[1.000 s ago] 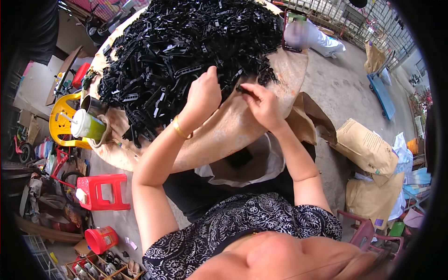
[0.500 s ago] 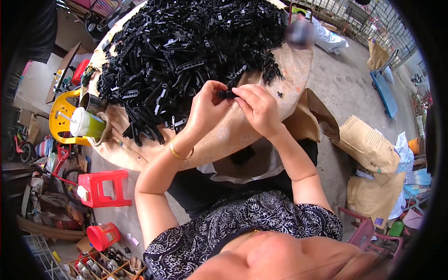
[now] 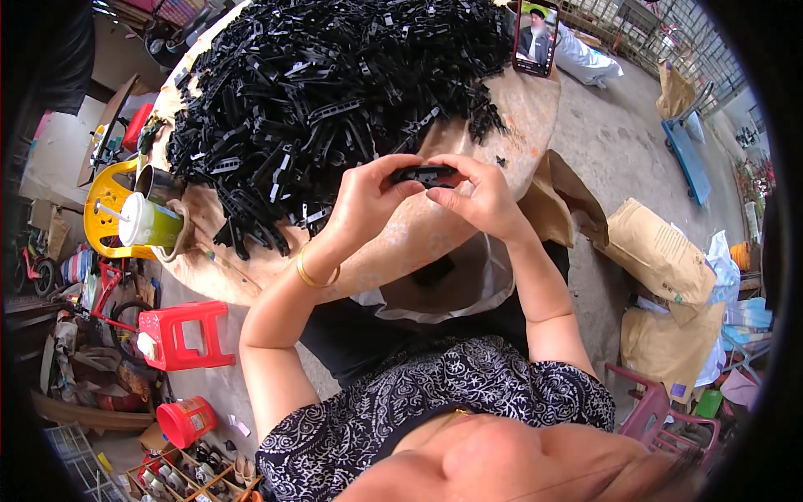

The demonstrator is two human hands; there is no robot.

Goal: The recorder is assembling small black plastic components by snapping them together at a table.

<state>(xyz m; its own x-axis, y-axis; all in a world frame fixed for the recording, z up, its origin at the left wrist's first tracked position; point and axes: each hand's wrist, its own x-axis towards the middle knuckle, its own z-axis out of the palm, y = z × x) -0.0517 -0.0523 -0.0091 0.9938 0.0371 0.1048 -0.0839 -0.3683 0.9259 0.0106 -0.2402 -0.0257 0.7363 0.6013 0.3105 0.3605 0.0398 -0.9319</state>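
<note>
Between both hands, at the near edge of the round table, is a long, slightly curved black plastic piece [image 3: 427, 176]. My left hand [image 3: 365, 197] pinches its left end with thumb and fingers. The right end is gripped the same way by my right hand [image 3: 481, 199], thumb in front and fingers behind. Just beyond lies a big heap of similar black plastic pieces [image 3: 326, 100], some with pale shiny strips. A tiny black piece [image 3: 500, 161] rests apart on the tan tablecloth [image 3: 523, 117], right of the heap.
At the table's far right stands a phone [image 3: 535, 40] with a lit screen. A lidded green cup [image 3: 150, 219] is at the left, by a yellow chair [image 3: 100, 209]. Below the table edge gapes a pale-rimmed sack [image 3: 468, 293]. A red stool [image 3: 184, 335] and paper sacks [image 3: 661, 259] stand on the floor.
The black piece now lies lengthwise between my hands and shows more fully. My hands have moved slightly apart and lower. The blurred shape before the phone is gone.
</note>
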